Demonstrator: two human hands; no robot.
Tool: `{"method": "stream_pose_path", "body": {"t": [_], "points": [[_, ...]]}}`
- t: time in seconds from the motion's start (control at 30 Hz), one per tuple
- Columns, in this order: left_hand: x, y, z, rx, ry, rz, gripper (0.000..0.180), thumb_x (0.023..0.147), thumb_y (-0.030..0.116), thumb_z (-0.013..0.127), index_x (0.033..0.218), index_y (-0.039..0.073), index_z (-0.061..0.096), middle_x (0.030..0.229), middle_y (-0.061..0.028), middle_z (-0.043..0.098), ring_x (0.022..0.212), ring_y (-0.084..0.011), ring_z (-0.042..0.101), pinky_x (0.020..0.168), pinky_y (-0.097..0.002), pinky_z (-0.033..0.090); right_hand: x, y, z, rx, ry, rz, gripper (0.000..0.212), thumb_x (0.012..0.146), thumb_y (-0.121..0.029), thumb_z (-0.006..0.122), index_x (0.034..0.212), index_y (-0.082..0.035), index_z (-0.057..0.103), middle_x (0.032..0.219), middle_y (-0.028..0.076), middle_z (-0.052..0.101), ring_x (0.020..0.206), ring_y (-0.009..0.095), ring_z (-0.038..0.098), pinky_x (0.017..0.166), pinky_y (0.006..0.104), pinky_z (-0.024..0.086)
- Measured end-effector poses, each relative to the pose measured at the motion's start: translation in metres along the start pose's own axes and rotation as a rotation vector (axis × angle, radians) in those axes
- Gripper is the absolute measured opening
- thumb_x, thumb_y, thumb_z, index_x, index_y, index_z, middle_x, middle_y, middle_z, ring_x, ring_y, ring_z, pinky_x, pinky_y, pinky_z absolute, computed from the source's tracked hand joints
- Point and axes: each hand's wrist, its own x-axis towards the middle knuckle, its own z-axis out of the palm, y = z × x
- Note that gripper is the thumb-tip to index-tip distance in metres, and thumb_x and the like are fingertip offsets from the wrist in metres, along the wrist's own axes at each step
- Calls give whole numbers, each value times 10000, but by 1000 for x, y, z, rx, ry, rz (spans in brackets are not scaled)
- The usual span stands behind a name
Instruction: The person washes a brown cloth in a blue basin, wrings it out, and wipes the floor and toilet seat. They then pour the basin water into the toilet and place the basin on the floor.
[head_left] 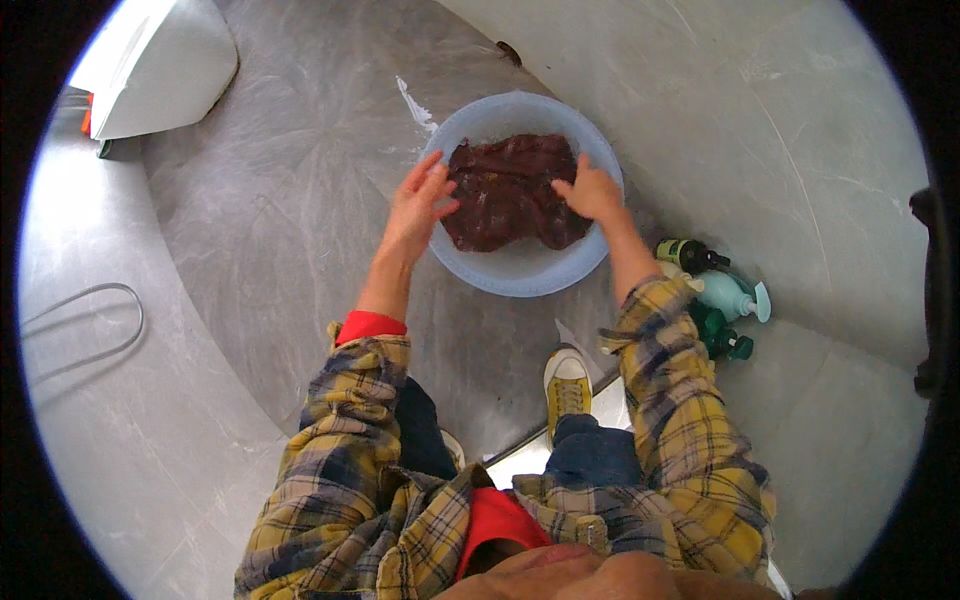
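A pale blue basin [520, 284] stands on the grey floor in front of me. Inside lies a dark reddish-brown piece of cloth [505, 195], wet-looking and crumpled. My left hand [415, 208] is over the basin's left rim, fingers spread beside the cloth's left edge, holding nothing that shows. On the opposite side, my right hand [594, 193] hovers over or touches the cloth's right edge. Its thumb and forefinger point inward and stand apart; the other fingers are partly hidden. Whether either hand touches the cloth is hard to tell.
Several bottles stand by the right wall, among them a light teal pump bottle [725, 295] and a dark bottle [690, 254]. A white toilet [175, 75] is at the far left. A bent metal bar [140, 318] shows at left. My shoe [568, 385] is below the basin.
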Motion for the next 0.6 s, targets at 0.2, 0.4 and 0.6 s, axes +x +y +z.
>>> {"method": "stream_pose_path", "body": {"t": [0.2,0.4,0.6], "points": [[1,-21,34,-294,-119,-296,873,841,688,468,1490,342,-1,1546,-167,-63,1377,-495,65,986,-725,207,-19,-43,47,647,67,-151,510,746,-233,682,1199,-43,547,1040,204,641,994,355,613,877,426,474],[32,-56,32,-592,-177,-239,691,855,673,468,1229,95,532,1194,-93,582,1069,-240,571,917,-400,477,-96,-109,-13,950,68,-727,282,772,-170,697,1002,-27,615,918,116,667,843,202,642,771,322,494],[37,-76,32,-753,-91,100,408,969,420,454,1102,59,589,1057,-44,604,1003,-184,560,828,-355,490,-106,-144,-29,629,419,-984,254,747,-309,699,688,-85,595,632,107,576,585,313,587,523,412,463]]}}
